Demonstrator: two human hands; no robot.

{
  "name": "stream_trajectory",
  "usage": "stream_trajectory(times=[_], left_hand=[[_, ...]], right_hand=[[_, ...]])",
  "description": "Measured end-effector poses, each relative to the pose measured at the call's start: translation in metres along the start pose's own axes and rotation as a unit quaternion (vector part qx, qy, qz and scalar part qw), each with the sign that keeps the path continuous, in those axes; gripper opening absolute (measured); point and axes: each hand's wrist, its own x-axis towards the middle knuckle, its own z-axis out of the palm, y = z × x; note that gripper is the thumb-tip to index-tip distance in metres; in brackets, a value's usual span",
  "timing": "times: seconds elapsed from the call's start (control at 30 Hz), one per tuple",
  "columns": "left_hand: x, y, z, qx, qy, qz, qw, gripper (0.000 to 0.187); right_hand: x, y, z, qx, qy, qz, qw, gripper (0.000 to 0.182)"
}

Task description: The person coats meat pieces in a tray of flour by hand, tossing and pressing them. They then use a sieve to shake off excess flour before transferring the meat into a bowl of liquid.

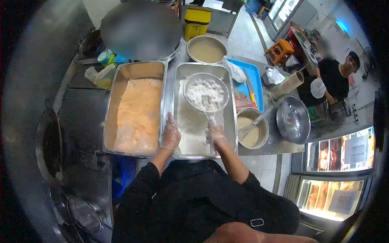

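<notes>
1. My right hand [215, 134] fingers clamped on sieve [205, 96] handle; sieve holds floured pieces, over flour tray [231, 121].
2. My left hand [171, 135] grips that tray's near-left rim.
3. Batter bowl [253, 127] just right of tray.

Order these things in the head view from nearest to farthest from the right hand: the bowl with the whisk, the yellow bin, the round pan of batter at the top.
From the right hand:
1. Bowl with the whisk, just to its right.
2. Round pan of batter, far end of the counter.
3. Yellow bin, on the floor beyond that pan.
</notes>
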Motion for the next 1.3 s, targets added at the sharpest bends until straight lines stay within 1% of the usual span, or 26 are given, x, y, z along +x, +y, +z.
stream_trajectory(times=[0.03,0.1,0.13,0.2,0.23,0.27,0.3,0.33,0.37,0.43,0.47,0.53,0.57,0.6,0.7,0.73,0.8,0.83,0.93,1.0,1.03,1.07,1.1,1.17,1.2,1.3], left_hand=[[-0.002,-0.013,0.011,0.016,-0.003,0.011,1.000,0.074],[0.003,0.014,-0.011,-0.064,-0.055,-0.104,0.991,0.074],[0.004,0.014,-0.011,-0.087,-0.032,-0.099,0.991,0.074],[-0.001,0.021,-0.017,-0.085,-0.001,-0.072,0.994,0.073],[0.006,0.022,-0.021,-0.072,0.020,-0.059,0.995,0.073],[0.011,0.025,-0.029,-0.073,-0.005,-0.087,0.993,0.073],[0.011,0.032,-0.038,-0.077,-0.031,-0.117,0.990,0.073],[0.016,0.036,-0.041,-0.084,-0.056,-0.149,0.984,0.073],[0.019,0.032,-0.036,-0.089,-0.048,-0.137,0.985,0.073],[0.009,0.020,-0.021,-0.100,-0.053,-0.120,0.986,0.072],[0.006,0.019,-0.019,-0.097,0.029,-0.028,0.994,0.074],[0.001,0.016,-0.020,-0.097,-0.003,-0.048,0.994,0.076],[0.010,0.015,-0.022,-0.094,-0.008,-0.054,0.994,0.076],[0.017,0.030,-0.040,-0.085,-0.066,-0.112,0.988,0.078],[0.015,0.021,-0.028,-0.083,-0.038,-0.097,0.991,0.079],[0.014,0.018,-0.021,-0.082,0.016,-0.052,0.995,0.080],[0.008,0.025,-0.034,-0.096,-0.079,-0.109,0.986,0.080],[0.016,0.028,-0.040,-0.110,-0.102,-0.128,0.980,0.080],[0.018,0.015,-0.022,-0.020,-0.010,-0.058,0.998,0.079],[0.029,0.018,-0.024,-0.045,-0.013,-0.072,0.996,0.077],[0.021,0.021,-0.028,-0.056,-0.031,-0.082,0.995,0.076],[0.026,0.034,-0.047,-0.062,-0.125,-0.153,0.978,0.072],[0.009,0.033,-0.046,-0.064,-0.130,-0.153,0.978,0.071],[0.024,0.025,-0.037,-0.070,-0.095,-0.136,0.984,0.070],[0.022,0.012,-0.023,-0.069,-0.040,-0.085,0.993,0.071],[0.022,0.012,-0.020,-0.070,0.023,-0.047,0.996,0.072]], right_hand=[[-0.002,-0.005,0.003,-0.023,0.009,-0.023,0.999,0.035],[-0.006,-0.003,0.006,-0.061,0.033,-0.056,0.996,0.034],[0.044,0.038,0.008,0.067,0.005,-0.119,0.991,0.029],[0.054,0.052,0.011,0.087,-0.015,-0.147,0.985,0.032],[0.063,0.038,0.018,0.096,-0.033,-0.177,0.979,0.033],[0.006,0.002,0.023,0.054,0.043,-0.106,0.992,0.033],[-0.009,-0.004,0.019,0.039,0.028,-0.032,0.998,0.034],[-0.016,-0.009,0.017,0.055,0.017,-0.009,0.998,0.033],[-0.018,-0.013,0.012,0.069,0.007,0.015,0.997,0.033],[0.047,0.016,0.008,0.092,-0.037,-0.141,0.985,0.034],[0.064,0.040,0.009,0.108,-0.057,-0.208,0.971,0.035],[0.049,0.045,0.021,0.120,0.007,-0.221,0.968,0.037],[0.020,0.019,0.018,0.022,0.031,-0.183,0.982,0.043],[-0.009,-0.008,0.015,-0.077,0.047,-0.143,0.986,0.049],[0.004,-0.006,0.003,-0.066,0.034,-0.129,0.989,0.056],[0.020,0.006,0.001,-0.089,0.038,-0.126,0.987,0.058],[0.040,0.006,0.012,0.012,0.050,-0.241,0.969,0.049],[0.055,-0.003,0.016,0.078,-0.015,-0.205,0.976,0.046],[-0.027,-0.049,0.010,0.038,0.037,0.039,0.998,0.038],[0.015,-0.032,0.000,0.081,0.012,-0.046,0.996,0.037],[0.039,-0.001,0.000,0.043,0.022,-0.113,0.992,0.037],[0.063,0.029,-0.001,0.003,0.037,-0.180,0.983,0.038],[0.088,0.060,-0.001,-0.036,0.057,-0.244,0.967,0.039],[0.077,0.019,0.006,0.088,-0.036,-0.168,0.981,0.041],[0.030,-0.015,0.012,0.092,0.003,-0.088,0.992,0.033],[0.029,0.024,0.009,0.008,0.093,0.004,0.996,0.039]])
